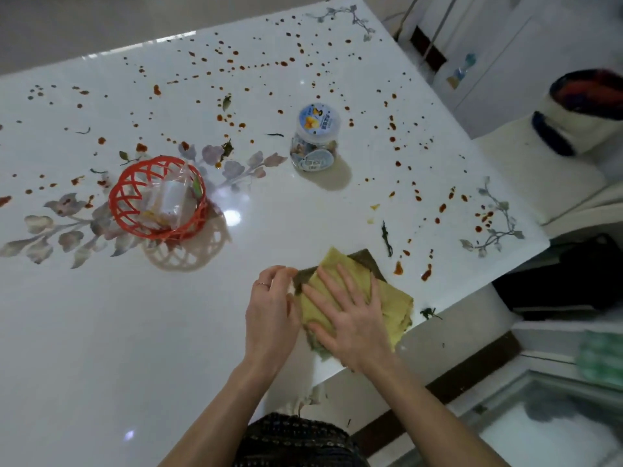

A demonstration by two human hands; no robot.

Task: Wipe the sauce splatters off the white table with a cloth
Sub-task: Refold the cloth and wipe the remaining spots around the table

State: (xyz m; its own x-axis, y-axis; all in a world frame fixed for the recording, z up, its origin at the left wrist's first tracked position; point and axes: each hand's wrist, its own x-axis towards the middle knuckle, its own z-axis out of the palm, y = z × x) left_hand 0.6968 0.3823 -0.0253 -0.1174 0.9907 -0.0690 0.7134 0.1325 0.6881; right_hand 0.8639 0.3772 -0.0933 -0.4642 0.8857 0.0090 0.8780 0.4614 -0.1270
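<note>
Barely begun: red-brown sauce splatters (283, 64) cover the glossy white table's (101, 332) far and right parts; right hand (354, 318) presses flat, fingers spread, on the folded yellow-green cloth (394, 298); left hand's (271, 308) grip unclear

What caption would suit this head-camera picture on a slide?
Right hand presses a yellow cloth flat on the sauce-spattered white table while the left hand touches its corner.

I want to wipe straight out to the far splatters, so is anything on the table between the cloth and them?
Yes. A snack jar stands beyond the cloth, slightly left, with the far splatters behind it, and a red basket sits further left. The nearest splatters, just right of the cloth, have nothing standing before them.
</note>
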